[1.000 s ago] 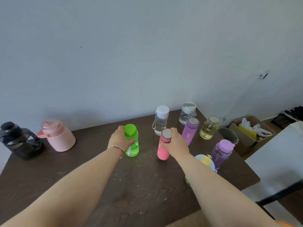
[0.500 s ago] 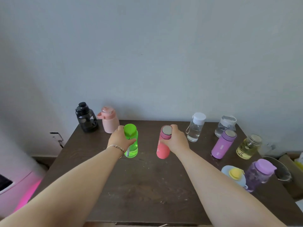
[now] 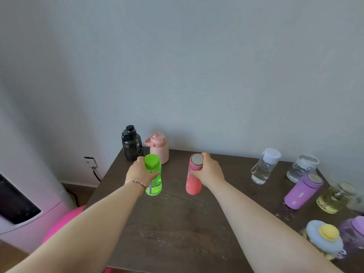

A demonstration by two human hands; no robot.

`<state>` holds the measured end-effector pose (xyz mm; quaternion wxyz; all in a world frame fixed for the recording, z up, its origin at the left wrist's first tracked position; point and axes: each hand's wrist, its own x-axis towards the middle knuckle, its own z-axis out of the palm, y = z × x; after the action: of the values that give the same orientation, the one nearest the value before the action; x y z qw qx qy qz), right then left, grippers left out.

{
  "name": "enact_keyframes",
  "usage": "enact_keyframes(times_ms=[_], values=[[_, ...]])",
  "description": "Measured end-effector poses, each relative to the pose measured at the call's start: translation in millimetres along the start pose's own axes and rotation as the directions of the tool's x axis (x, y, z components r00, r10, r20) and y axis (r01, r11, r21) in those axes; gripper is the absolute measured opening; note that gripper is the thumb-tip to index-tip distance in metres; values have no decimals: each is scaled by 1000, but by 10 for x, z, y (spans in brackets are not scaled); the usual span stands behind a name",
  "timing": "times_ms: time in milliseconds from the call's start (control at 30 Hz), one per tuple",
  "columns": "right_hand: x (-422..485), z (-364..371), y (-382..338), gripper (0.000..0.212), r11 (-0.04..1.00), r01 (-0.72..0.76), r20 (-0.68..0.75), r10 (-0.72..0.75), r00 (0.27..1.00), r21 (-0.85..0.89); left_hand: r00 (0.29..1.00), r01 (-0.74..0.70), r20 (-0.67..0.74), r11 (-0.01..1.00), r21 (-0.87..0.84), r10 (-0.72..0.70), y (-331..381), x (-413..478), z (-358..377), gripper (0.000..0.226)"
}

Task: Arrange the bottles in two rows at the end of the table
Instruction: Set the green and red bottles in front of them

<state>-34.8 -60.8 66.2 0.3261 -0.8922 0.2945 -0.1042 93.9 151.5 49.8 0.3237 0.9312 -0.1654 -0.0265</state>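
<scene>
Left hand (image 3: pixel 140 173) is wrapped around the upper part of the green bottle (image 3: pixel 154 177), fingers curled tight just under its cap, the bottle upright over the desk (image 3: pixel 177 223). Just beyond that hand stand the black bottle (image 3: pixel 131 143) and the pale pink jug (image 3: pixel 158 148). Right hand (image 3: pixel 209 171) grips the coral bottle (image 3: pixel 194 174) near its silver cap, clenched around it. Further right of that hand stand the other bottles, well apart.

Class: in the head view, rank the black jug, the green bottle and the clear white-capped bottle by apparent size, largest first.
1. Black jug and green bottle: similar, and the green one is nearer the camera, so unranked.
2. Clear white-capped bottle: smallest.
</scene>
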Motion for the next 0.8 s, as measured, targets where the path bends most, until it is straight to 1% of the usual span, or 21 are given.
enact_keyframes(times_ms=[167, 300, 467, 600, 800], values=[[116, 444, -416, 71, 999, -8, 4, 9, 1000, -41, 1000, -4, 14, 1000, 5, 4, -438, 310, -286, 58], [226, 791, -706, 73, 997, -75, -8, 74, 997, -31, 999, 0, 36, 1000, -3, 0, -853, 639, -497, 60], [335, 1173, -999, 65, 989, -147, -73, 147, 986, 3, 995, -14, 101, 1000, 11, 12, -1273, 1020, -668, 61], [418, 1432, -1172, 64, 984, -174, -98, 176, 980, 25, 988, -31, 151, 1000, -1, 30, -1478, 1265, -704, 62], [681, 1714, -1264, 64, 985, -170, -75, 170, 983, 10, 981, -41, 190, 998, -42, 49, -1595, 1580, -544, 63]])
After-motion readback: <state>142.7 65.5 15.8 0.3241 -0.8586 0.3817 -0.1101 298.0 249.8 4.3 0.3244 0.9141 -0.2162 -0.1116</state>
